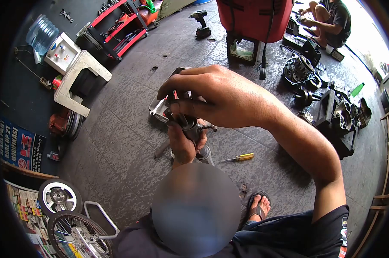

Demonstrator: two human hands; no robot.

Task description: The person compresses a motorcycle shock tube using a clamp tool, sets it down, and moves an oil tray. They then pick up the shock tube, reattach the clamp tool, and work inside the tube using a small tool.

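My left hand [182, 144] is wrapped round a grey metal tube [192, 130], whose open end faces up toward me. A bolt [209, 127] sticks out sideways from the tube near its rim. Just above that opening, my right hand [205, 92] reaches in from the right with its fingers bent and closed together at the mouth of the tube. What the fingertips hold is hidden by the hand. Behind the fingers lies a tray [153, 102] with a wrench [159, 115] at its near side. A yellow-handled screwdriver [245, 157] rests on the floor to the right.
Engine parts [302, 71] are spread on the right, near a crouching person [332, 26]. A red chair [252, 19] and a cordless drill [201, 26] stand ahead. At left are a water dispenser [63, 53], a red tool cart [117, 30] and wheels [59, 195].
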